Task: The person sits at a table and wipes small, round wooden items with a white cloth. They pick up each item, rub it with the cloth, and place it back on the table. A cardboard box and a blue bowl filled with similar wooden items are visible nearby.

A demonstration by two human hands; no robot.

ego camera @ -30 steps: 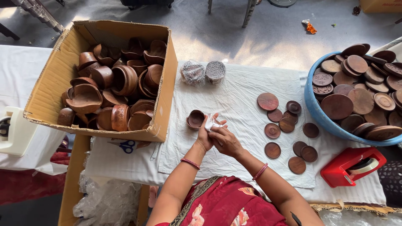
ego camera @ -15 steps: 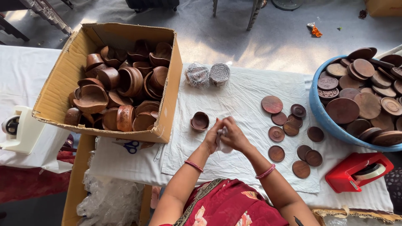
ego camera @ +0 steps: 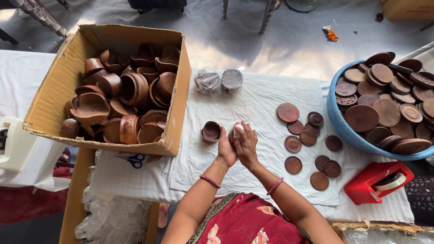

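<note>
Left hand (ego camera: 227, 147) and right hand (ego camera: 246, 143) pressed together round a small brown piece (ego camera: 233, 134), mostly hidden; small clay bowl (ego camera: 211, 131) just left; loose lids (ego camera: 307, 144) right.

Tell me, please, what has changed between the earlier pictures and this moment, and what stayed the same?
A second ago both hands worked a white piece; now it is hidden, and the right hand lies over the left hand, pressed around a small brown item. The small brown cup, the loose lids, the cardboard box, the blue tub and the red tape dispenser stayed put.
</note>
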